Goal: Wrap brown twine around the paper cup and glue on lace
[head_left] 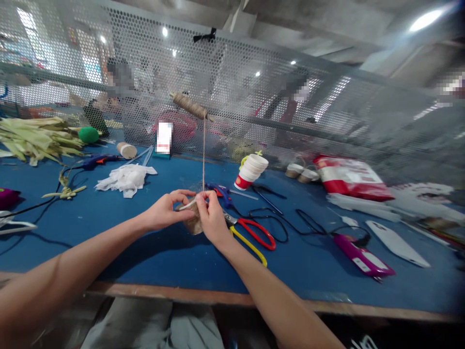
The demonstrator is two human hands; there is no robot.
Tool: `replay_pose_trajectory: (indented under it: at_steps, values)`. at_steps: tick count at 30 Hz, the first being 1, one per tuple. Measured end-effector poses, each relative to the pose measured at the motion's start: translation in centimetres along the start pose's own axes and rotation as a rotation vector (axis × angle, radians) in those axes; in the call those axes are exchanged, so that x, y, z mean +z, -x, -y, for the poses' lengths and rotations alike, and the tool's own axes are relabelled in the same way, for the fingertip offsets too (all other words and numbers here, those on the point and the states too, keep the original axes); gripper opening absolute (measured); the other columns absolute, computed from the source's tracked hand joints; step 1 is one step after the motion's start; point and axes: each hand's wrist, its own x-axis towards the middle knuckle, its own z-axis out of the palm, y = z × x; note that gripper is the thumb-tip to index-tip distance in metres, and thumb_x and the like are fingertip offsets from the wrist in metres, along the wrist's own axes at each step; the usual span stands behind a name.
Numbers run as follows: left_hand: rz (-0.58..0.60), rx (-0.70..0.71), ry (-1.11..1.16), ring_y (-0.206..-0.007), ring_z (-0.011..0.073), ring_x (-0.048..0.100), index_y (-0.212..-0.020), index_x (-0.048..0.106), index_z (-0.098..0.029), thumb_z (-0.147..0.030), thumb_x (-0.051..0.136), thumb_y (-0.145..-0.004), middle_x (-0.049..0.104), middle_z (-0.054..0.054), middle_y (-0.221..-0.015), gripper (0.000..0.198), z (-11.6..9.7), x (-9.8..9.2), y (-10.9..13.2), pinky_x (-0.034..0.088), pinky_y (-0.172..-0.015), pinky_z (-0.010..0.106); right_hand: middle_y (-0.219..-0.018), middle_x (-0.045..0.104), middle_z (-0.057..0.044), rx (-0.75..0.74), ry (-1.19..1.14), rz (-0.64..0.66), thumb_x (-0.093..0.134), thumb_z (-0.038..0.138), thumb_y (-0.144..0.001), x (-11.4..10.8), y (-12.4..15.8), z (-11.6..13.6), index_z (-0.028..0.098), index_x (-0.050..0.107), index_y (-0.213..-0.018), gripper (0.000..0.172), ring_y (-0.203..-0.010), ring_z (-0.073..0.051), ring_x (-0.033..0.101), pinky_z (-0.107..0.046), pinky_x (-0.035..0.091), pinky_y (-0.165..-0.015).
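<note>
Left hand (169,209) and right hand (213,216) are both pinching a little brown, white-rimmed cup (193,224). Red-and-yellow-handled metal scissors (240,222) sit just to the right.

On the left of the blue table (163,266), pale leafy strips (36,140) are lying in a pile, and a green rounded object (88,134) is resting at their right end. On the right, a red-and-white bag (352,177) is lying beyond a flat white piece (397,242) and a purple device (363,257). Behind, a perforated metal screen (225,63) is standing.

twine spool (189,105) 1 | scissors (241,221) 1 | glue guns (224,195) seemingly 2
</note>
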Motion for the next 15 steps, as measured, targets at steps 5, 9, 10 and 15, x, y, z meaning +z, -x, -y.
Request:
replay_pose_trajectory:
  at_steps: [5,9,10,15]
  values:
    - [-0.042,-0.048,-0.013,-0.107,0.0224,0.048,-0.07,0.054,-0.014,-0.033,0.055,-0.071,0.051,0.012,-0.117,0.02,-0.2,0.1,0.0,0.034,-0.093,0.036,-0.083,0.047,-0.005,-0.124,0.082,-0.04,0.036,0.03,-0.084,0.3,0.2,-0.3,0.019,0.038,-0.081,0.011,-0.072,-0.014,0.047,-0.031,0.041,-0.068]
    - [-0.055,-0.058,0.0,-0.105,0.0219,0.05,-0.067,0.054,-0.014,-0.028,0.052,-0.071,0.053,0.012,-0.113,0.015,-0.1,0.2,0.0,0.035,-0.092,0.037,-0.087,0.045,-0.007,-0.175,0.111,-0.047,0.036,0.029,-0.083,0.5,0.5,0.0,0.019,0.038,-0.08,0.011,-0.077,-0.015,0.047,-0.033,0.041,-0.072]
    - [-0.056,-0.063,0.0,-0.104,0.0218,0.05,-0.066,0.054,-0.014,-0.026,0.052,-0.071,0.053,0.012,-0.112,0.013,-0.1,0.1,0.0,0.035,-0.092,0.037,-0.087,0.046,-0.007,-0.167,0.105,-0.037,0.036,0.03,-0.083,0.4,0.6,0.0,0.019,0.039,-0.08,0.012,-0.077,-0.015,0.047,-0.034,0.04,-0.073]
    - [-0.044,-0.089,-0.012,-0.106,0.0227,0.048,-0.063,0.053,-0.014,-0.019,0.051,-0.067,0.051,0.011,-0.114,0.007,-0.2,0.1,-0.1,0.035,-0.093,0.038,-0.08,0.052,-0.004,0.121,-0.13,0.063,0.045,0.036,-0.078,-0.6,-1.3,0.2,0.017,0.044,-0.078,0.019,-0.074,-0.014,0.051,-0.029,0.043,-0.067]
